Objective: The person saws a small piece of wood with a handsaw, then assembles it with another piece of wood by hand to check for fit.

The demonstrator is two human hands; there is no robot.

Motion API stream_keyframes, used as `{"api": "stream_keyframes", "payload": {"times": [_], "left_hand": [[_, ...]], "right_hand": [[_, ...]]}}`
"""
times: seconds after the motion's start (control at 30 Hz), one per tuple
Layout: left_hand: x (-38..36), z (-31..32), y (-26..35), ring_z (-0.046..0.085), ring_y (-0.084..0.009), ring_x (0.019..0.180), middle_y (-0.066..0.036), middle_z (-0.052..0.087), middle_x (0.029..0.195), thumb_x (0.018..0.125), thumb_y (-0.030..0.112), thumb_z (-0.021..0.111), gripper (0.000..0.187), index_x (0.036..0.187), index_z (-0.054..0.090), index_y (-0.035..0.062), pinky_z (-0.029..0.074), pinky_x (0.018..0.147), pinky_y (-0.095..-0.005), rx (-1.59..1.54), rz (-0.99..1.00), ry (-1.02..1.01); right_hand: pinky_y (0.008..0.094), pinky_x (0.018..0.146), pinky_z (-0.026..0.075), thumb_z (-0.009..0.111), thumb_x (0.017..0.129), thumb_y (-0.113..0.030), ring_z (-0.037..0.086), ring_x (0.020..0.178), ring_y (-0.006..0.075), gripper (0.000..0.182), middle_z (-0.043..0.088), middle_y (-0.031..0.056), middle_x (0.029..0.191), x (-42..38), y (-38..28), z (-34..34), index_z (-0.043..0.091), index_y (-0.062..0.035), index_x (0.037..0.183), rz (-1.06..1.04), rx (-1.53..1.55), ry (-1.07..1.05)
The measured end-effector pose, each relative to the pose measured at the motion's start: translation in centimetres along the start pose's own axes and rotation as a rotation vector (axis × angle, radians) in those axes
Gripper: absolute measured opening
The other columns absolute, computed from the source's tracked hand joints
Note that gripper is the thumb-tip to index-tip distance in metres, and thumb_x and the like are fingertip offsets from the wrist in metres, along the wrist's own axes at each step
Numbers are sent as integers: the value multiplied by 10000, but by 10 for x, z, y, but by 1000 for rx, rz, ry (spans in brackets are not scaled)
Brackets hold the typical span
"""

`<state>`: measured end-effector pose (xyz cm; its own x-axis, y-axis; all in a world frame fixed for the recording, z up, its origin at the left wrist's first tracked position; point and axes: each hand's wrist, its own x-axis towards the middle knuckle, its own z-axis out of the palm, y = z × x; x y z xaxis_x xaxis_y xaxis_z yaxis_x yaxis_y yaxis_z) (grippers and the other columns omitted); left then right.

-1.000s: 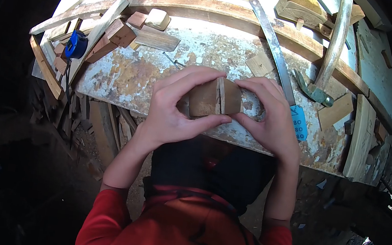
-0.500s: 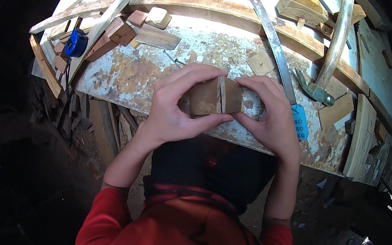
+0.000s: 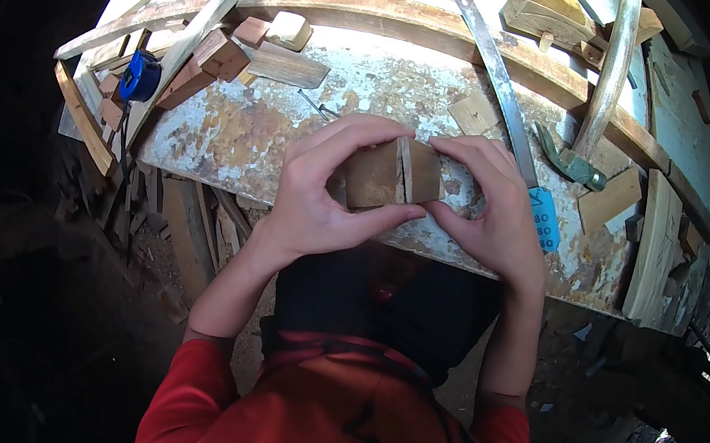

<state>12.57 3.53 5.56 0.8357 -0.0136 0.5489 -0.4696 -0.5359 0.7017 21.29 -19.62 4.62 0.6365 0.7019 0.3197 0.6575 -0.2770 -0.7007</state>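
Between my hands, above the bench's front edge, is a small brown wooden piece (image 3: 375,177) with a raised pale strip across it and a dark gap along that strip. My left hand (image 3: 323,171) is closed around its left end, thumb along the near side and fingers over the far side. My right hand (image 3: 492,202) grips the right end the same way. The underside is hidden. A blue sandpaper piece (image 3: 543,219) lies beside my right wrist, by the lower end of a long metal strip (image 3: 500,84). Just beyond my left fingers lies a nail (image 3: 312,103).
The paint-worn workbench (image 3: 239,148) carries a long wooden rail (image 3: 355,14) across its back. A hammer (image 3: 579,166) lies at right near a wooden plane (image 3: 543,18). Wood offcuts (image 3: 220,56) and a blue tape measure (image 3: 139,77) are at left.
Almost nothing differs. Both hands still hold the wooden piece, and the view has shifted very slightly.
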Motion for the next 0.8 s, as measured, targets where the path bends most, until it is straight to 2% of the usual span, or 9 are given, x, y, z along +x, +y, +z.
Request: {"api": "stream_keyframes", "payload": {"times": [0.27,0.37,0.57,0.67,0.8], "left_hand": [[-1,0,0,771,-315,1083,-172,771,1186,698,181,1014,630,1225,724,-7,607,951,-403,-1,2,3],[-4,1,3,726,-301,1185,-166,770,1228,697,163,971,632,1262,740,0,540,1070,-423,-27,-92,-13],[-4,2,3,728,-299,1169,-165,769,1226,700,174,970,638,1269,738,1,548,1049,-422,-21,-76,-15],[-1,3,3,765,-326,1079,-179,764,1174,695,188,1010,670,1273,725,4,602,946,-402,27,0,4],[-3,3,4,765,-321,1057,-172,763,1158,701,206,1008,702,1312,719,14,603,927,-397,43,-21,7]], "right_hand": [[455,1037,492,863,776,-61,645,1173,372,585,699,136,1230,0,0,0,681,-67,1332,1,8,2],[456,1037,492,859,774,-56,645,1172,373,587,699,136,1233,0,0,0,680,-68,1333,-6,5,0],[434,1081,507,826,751,-2,657,1213,360,597,706,151,1254,-1,-1,-2,694,-41,1332,23,-3,-14],[433,1077,508,827,750,-2,657,1211,358,597,706,153,1249,0,-1,-2,696,-40,1331,14,4,-9],[459,1037,496,860,769,-54,646,1176,375,587,700,139,1240,0,0,0,682,-65,1329,-1,15,0]]}}
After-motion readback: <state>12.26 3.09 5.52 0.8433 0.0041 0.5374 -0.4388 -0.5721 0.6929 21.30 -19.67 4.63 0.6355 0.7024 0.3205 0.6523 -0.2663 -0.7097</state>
